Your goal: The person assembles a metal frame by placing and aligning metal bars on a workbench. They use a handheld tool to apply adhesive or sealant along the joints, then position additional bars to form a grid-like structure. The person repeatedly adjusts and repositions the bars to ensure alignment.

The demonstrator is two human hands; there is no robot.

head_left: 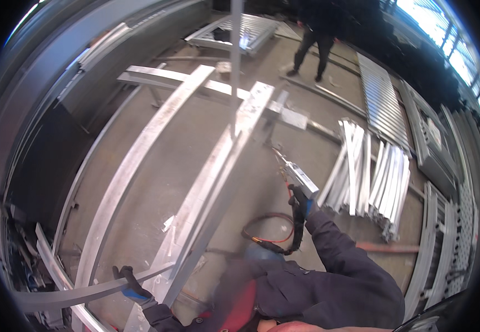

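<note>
Grey metal bar [65,297] is held slightly aslant at lower left; silver handheld tool [302,178] is held up, well to its right. Bar is gripped by gloved left hand [133,286], tool's rear by gloved right hand [300,201].

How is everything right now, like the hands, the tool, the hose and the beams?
Right hand, gloved, closed around the tool.
Left hand, gloved, at the gray bar; how tightly, I can't tell.
Tool, held up; on or off, can't tell.
Hose, looped.
Long beams, lying apart.
Strips, bunched together.
Far person, standing.
</note>
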